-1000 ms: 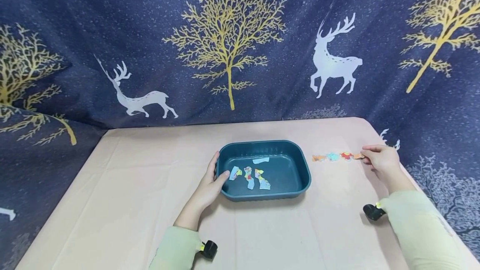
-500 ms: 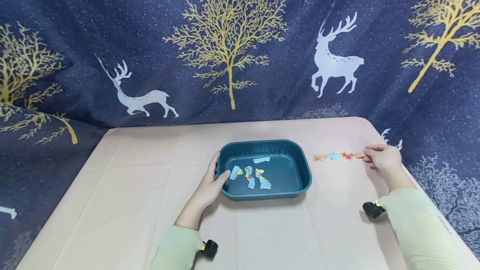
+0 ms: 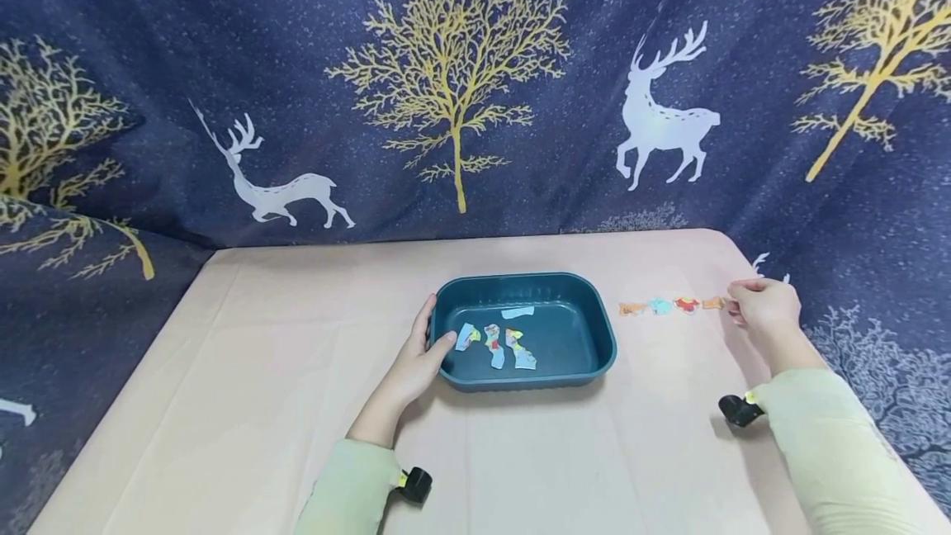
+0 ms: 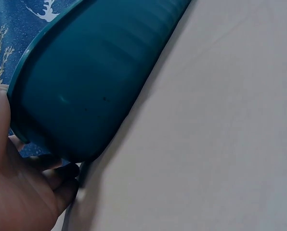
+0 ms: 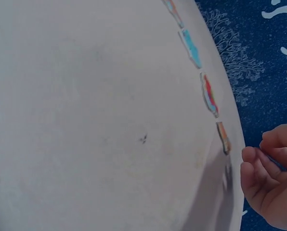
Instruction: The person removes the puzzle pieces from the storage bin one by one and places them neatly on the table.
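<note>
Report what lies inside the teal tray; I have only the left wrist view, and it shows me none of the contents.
Observer: Four cut pieces lie apart on the floor of the teal tray, as the head view shows.
Operator: Now tell me what is going on to the right of it.
Observer: The right hand is near the orange piece, the rightmost of four lined up on the table; the right wrist view shows a gap between the two.

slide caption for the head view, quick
Left hand grips a tub with four pieces inside; right hand beside a row of four more.
</note>
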A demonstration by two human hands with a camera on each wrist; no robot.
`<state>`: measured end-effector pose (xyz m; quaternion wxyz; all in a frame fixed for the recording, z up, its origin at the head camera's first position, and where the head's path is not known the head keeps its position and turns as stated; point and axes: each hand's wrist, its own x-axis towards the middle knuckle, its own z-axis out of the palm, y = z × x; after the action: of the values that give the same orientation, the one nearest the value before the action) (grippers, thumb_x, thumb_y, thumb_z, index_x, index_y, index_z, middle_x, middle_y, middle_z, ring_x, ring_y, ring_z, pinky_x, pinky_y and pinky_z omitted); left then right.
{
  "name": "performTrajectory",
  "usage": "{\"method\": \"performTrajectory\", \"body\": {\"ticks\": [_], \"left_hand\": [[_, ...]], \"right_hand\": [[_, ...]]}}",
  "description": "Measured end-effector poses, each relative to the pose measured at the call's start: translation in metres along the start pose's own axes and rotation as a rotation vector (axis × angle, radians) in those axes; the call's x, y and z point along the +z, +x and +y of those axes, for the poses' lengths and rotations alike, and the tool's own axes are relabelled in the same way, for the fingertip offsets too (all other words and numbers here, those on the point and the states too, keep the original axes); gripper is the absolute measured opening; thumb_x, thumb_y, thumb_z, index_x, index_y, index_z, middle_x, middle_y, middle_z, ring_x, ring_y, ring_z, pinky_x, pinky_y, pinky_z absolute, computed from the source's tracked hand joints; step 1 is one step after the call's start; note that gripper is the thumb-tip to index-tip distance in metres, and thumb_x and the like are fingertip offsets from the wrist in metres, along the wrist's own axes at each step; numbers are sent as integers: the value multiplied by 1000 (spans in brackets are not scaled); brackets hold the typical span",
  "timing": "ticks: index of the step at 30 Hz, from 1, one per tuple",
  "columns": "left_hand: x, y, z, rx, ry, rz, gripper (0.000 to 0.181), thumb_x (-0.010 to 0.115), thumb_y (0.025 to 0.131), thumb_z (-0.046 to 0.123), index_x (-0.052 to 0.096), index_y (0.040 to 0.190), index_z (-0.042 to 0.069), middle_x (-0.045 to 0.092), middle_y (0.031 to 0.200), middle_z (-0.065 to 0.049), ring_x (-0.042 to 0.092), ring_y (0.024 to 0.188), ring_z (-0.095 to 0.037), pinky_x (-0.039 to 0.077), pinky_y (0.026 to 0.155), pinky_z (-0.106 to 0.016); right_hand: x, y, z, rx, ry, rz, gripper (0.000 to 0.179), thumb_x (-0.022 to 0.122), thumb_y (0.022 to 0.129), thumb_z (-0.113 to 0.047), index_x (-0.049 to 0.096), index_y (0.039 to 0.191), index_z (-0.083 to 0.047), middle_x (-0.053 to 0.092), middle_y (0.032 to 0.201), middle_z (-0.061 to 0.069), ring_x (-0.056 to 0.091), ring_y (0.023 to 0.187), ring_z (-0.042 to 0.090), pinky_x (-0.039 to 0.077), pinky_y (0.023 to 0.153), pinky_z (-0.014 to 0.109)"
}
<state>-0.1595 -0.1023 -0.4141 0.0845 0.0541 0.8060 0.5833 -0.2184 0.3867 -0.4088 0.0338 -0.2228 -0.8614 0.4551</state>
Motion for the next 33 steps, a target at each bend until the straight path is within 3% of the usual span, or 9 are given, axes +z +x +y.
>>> {"method": "performTrajectory", "body": {"ticks": [2,8,13,16,22,25,28,33], "left_hand": [[-1,0,0,2,7,-1,66,45,94,27,4,145,19,5,151,-6,6,137,-28,14,107,-48],[0,12,-30,5,13,22,66,46,93,30,5,145,26,6,151,0,6,138,-26,14,107,-49],[2,9,-30,-5,10,37,65,46,93,30,7,144,29,7,151,1,7,138,-25,14,107,-50],[3,9,-30,-11,2,41,65,47,93,29,7,144,29,8,151,2,8,138,-24,15,107,-49],[2,5,-22,-7,-11,24,66,47,93,29,7,145,28,8,151,-1,7,138,-25,14,107,-47],[0,-1,-9,-3,-20,9,66,47,93,28,7,145,23,7,151,-4,7,137,-27,13,107,-48],[-1,-7,4,3,-12,6,66,47,93,26,6,145,18,7,151,-8,7,137,-29,14,107,-49],[-1,-4,-2,19,-13,13,66,47,93,29,7,145,20,7,151,-6,7,137,-28,14,107,-49]], "right_hand": [[-1,-2,-4,-9,17,-8,43,42,90,-18,45,119,13,62,62,-3,60,53,4,54,55,29],[1,-6,-10,-50,23,-29,43,46,89,-24,50,114,10,65,65,-2,62,55,5,53,55,26],[4,-12,-14,-121,51,-49,37,50,89,-27,55,107,5,59,65,-15,60,59,-1,51,55,22],[7,-20,-22,-209,50,-100,45,48,90,-26,49,114,13,56,69,-21,59,63,-6,52,59,22],[15,-30,-36,-258,69,-186,50,47,92,-28,45,120,14,54,76,-24,58,70,-8,53,66,24],[20,-32,-40,-274,50,-207,51,46,92,-30,45,120,13,57,80,-19,59,72,-7,53,68,25],[24,-34,-44,-288,50,-223,51,47,92,-31,46,120,12,62,91,-4,60,74,-4,53,70,27],[32,-41,-54,-305,23,-255,50,46,92,-32,48,121,9,61,106,19,62,77,-2,53,68,25]]}}
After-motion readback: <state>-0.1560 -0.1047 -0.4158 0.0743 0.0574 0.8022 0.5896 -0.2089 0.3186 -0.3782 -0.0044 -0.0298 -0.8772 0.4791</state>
